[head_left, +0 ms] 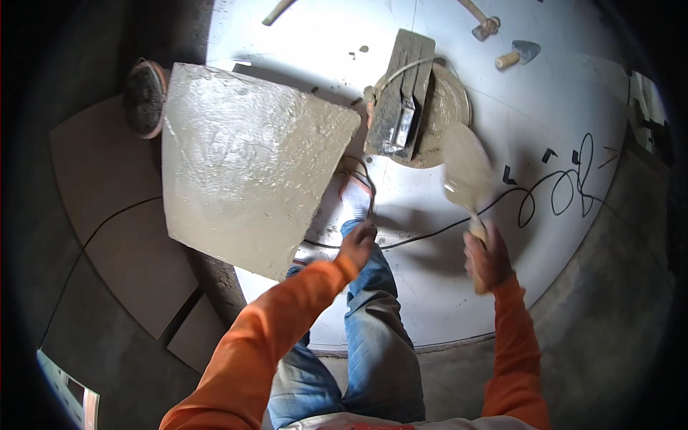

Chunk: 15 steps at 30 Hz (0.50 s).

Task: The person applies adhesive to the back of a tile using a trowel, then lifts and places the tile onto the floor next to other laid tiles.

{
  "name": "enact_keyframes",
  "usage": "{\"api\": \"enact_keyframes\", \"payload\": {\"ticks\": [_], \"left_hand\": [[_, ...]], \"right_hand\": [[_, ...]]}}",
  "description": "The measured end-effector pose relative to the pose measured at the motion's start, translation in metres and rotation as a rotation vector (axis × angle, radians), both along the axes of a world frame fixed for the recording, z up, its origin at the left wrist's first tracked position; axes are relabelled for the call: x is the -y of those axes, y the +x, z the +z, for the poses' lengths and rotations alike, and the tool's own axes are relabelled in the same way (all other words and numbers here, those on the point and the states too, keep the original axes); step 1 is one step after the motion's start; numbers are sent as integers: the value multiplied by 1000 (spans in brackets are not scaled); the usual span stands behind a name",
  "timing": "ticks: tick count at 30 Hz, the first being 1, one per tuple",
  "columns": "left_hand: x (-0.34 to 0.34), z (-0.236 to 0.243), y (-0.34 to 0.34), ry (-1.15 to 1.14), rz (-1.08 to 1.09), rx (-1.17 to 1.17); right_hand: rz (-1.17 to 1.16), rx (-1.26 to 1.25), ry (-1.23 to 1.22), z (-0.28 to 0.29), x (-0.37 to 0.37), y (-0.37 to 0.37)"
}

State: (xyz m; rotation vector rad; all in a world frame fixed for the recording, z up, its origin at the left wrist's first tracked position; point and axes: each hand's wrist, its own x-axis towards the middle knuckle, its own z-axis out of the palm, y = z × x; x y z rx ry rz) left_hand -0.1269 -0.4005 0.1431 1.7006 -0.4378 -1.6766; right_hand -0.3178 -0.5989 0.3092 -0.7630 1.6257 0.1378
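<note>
My right hand (487, 261) grips the wooden handle of a pointed trowel (464, 161), whose blade is smeared with pale mortar and slightly blurred. My left hand (358, 244) is closed over my leg, right of a large slab (251, 165) coated in wet beige mortar; what it holds, if anything, is hidden. A notched-handle float (400, 93), caked with mortar, lies across a bucket (448, 97) of mortar above the trowel.
A mallet (486, 27) and small trowel (523, 54) lie on white boards (559, 115). A black cable (423, 233) loops across them near my feet. A dark round container (143, 100) stands left of the slab, beside brown boards (107, 165).
</note>
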Motion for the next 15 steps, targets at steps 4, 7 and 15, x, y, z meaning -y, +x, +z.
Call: {"api": "enact_keyframes", "payload": {"ticks": [4,7,15], "left_hand": [[-157,72,89,228,-152,290],[-218,152,134,508,-283,519],[-380,228,64,860,-186,471]], "right_hand": [[526,8,24,-14,78,100],[786,-72,-77,-51,95,110],[893,-99,23,-56,104,161]]}}
